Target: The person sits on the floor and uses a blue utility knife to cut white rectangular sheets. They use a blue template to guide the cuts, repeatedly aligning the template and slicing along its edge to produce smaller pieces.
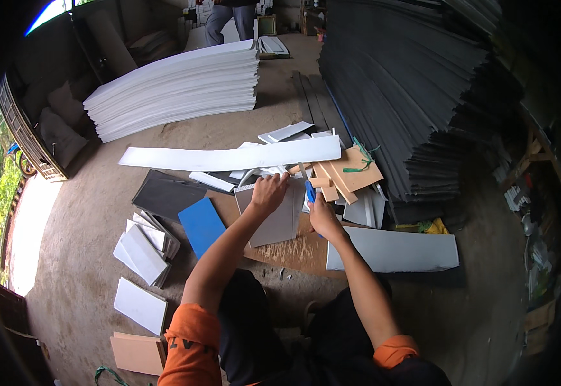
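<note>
My right hand (pixel 323 217) grips a blue-handled utility knife (pixel 310 191), its blade pointing away from me. Bent fingers of my left hand (pixel 271 193) rest at the far edge of a grey rectangular sheet (pixel 276 222); what they pinch, if anything, is hidden. That sheet lies on a scuffed brown board (pixel 293 253) on the floor before me. Just past both hands is a heap of offcuts, with tan strips (pixel 333 183) and a tan sheet (pixel 364 168). A long white strip (pixel 229 158) lies across the heap's far side.
Left of the board are a blue sheet (pixel 202 226), a black sheet (pixel 166 195) and stacked white pieces (pixel 142 251). A white panel (pixel 393 249) lies at right. Large stacks of white sheets (pixel 177 87) and black sheets (pixel 396 96) stand farther off. A person (pixel 229 22) is at the back.
</note>
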`<state>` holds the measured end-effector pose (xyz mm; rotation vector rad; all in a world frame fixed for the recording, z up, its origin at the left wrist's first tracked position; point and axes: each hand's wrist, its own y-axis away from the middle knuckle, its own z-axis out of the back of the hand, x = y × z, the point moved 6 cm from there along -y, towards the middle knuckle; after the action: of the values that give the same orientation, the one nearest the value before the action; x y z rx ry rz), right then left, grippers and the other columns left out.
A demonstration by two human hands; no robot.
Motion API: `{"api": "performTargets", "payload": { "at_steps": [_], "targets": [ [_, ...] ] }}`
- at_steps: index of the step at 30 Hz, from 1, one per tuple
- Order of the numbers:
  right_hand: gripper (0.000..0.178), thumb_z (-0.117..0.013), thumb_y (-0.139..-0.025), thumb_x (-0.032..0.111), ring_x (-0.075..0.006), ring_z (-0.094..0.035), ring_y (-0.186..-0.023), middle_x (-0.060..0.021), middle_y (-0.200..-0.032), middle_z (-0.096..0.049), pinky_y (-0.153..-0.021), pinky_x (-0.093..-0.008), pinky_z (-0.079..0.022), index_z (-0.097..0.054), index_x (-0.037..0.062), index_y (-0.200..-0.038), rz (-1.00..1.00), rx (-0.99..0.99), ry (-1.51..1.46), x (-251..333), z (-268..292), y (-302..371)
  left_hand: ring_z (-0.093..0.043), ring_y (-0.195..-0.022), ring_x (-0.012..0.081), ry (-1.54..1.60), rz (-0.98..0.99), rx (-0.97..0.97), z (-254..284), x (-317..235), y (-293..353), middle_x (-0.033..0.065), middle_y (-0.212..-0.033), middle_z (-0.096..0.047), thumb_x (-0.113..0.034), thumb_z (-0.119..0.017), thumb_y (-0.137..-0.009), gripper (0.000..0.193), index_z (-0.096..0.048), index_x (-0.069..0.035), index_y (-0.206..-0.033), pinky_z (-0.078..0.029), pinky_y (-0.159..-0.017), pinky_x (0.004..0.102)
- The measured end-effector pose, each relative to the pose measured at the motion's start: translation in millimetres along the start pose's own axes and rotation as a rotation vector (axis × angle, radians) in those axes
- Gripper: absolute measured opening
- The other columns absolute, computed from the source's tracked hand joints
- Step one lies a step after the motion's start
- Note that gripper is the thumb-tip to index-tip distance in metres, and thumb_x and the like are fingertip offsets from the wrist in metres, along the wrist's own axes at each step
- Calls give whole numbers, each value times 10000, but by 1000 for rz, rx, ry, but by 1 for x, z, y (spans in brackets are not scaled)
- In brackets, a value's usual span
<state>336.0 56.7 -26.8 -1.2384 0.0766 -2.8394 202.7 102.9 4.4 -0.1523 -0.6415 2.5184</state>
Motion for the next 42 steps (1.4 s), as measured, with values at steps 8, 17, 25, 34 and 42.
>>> {"api": "performTargets", "payload": {
  "at_steps": [8,17,25,34,42],
  "targets": [
    [350,-314,-902,272,-422,-564,-687,-279,-672,-556,-580,-471,-458,-425,-59,-884,49,-103,233,26,-2,9,-595,-676,246,140,-2,-24,5,1,4,97,-721,-577,-161,-451,-787,213,-467,-75,-981,-467,-564,355],
    [349,-310,-904,267,-410,-573,-633,-260,-641,-559,-536,-464,-465,-450,-41,-821,68,-158,231,32,-6,13,-595,-710,265,157,8,-21,-2,2,3,114,-758,-591,-160,-433,-797,176,-460,-37,-919,-467,-619,376],
    [347,-318,-901,267,-424,-564,-687,-282,-681,-555,-593,-481,-459,-462,-42,-835,-75,-99,262,28,-10,12,-584,-746,259,141,-54,25,-9,1,7,126,-790,-573,-139,-414,-812,174,-438,-14,-931,-396,-686,401],
    [342,-332,-896,253,-440,-553,-692,-301,-684,-547,-590,-493,-458,-453,-55,-812,-64,-48,256,35,-7,13,-567,-750,232,91,-100,79,-2,-14,17,113,-831,-542,-105,-433,-778,234,-428,-3,-988,-367,-719,403],
    [324,-350,-893,249,-382,-591,-649,-259,-677,-566,-515,-426,-488,-464,-47,-827,0,-32,340,29,-3,23,-565,-807,243,71,-9,112,-3,-17,15,123,-905,-542,-92,-461,-744,278,-440,0,-1005,-380,-713,386]
  ]
}}
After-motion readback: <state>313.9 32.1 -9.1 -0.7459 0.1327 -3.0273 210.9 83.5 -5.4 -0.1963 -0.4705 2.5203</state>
